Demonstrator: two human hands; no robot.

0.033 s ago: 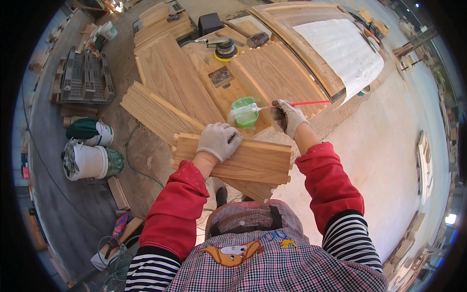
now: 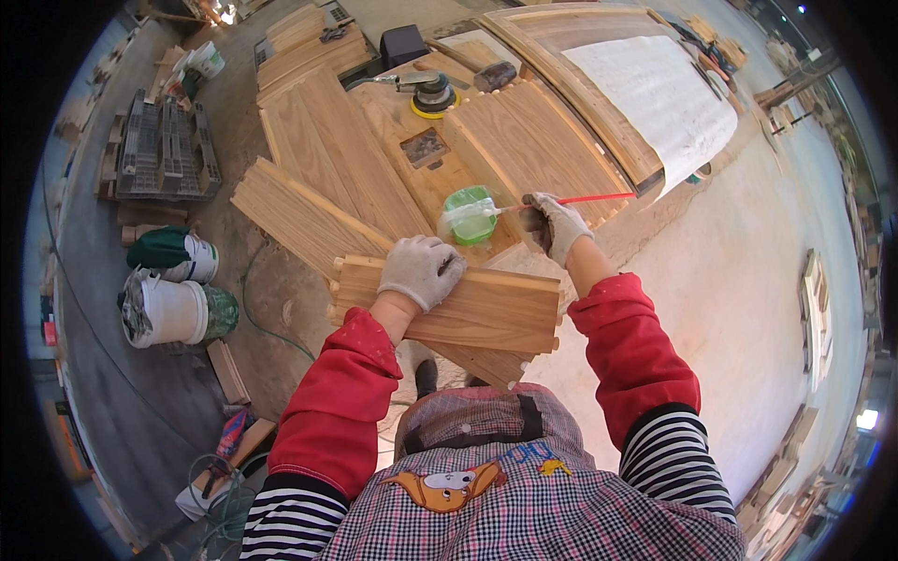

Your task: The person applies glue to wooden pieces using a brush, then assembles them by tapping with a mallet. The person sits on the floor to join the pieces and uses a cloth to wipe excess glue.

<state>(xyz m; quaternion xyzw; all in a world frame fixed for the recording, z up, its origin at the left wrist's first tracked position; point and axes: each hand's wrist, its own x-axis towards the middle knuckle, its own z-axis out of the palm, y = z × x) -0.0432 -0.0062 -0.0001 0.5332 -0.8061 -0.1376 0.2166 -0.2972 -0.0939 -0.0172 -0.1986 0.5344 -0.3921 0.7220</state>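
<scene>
My left hand (image 2: 421, 269), in a grey work glove, presses flat on a small stack of short wooden boards (image 2: 486, 313) held in front of my chest. My right hand (image 2: 554, 224), also gloved, grips a red-handled brush (image 2: 599, 198) whose bristle end reaches into a green plastic tub (image 2: 470, 215) wrapped in clear film. The tub sits on larger wooden panels (image 2: 374, 178) laid over a workbench. Both sleeves are red over striped cuffs.
An orbital sander (image 2: 432, 95) and a dark hammer-like tool (image 2: 496, 75) lie on the far panels. A wooden frame with white sheet (image 2: 655, 93) leans at right. White buckets (image 2: 173, 309) and a grey crate (image 2: 164, 150) stand on the floor at left.
</scene>
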